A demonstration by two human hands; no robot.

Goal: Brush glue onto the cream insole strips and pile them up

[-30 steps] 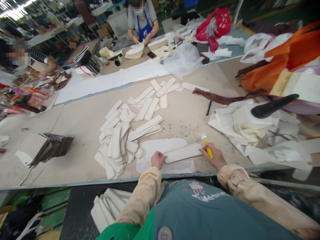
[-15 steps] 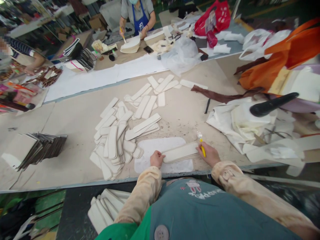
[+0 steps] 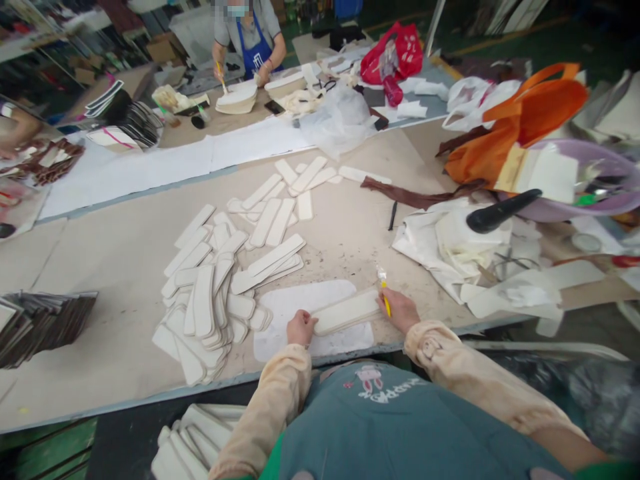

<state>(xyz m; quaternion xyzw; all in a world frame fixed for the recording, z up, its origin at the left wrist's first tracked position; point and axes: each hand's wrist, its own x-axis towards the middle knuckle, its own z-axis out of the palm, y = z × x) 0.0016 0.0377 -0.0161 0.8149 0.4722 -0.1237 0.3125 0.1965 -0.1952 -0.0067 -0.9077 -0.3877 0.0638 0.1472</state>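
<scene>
My left hand pinches the left end of a small stack of long cream strips with rounded ends. The stack lies on a white sheet near the table's front edge. At its right end is my right hand, closed around a small brush with a yellow handle. The brush's head points away from me and carries something white. Left of the sheet, many similar loose strips overlap in a heap that spreads toward the back.
A dark-edged stack of pieces stands at the left. On the right lie a black-handled tool, white wrapping, a brown cloth strip and an orange bag. Across the table, a person in a blue apron holds another brush.
The view has swung to the right, so everything sits further left in it. Both hands keep their holds on the strips and the brush, with little visible motion.
</scene>
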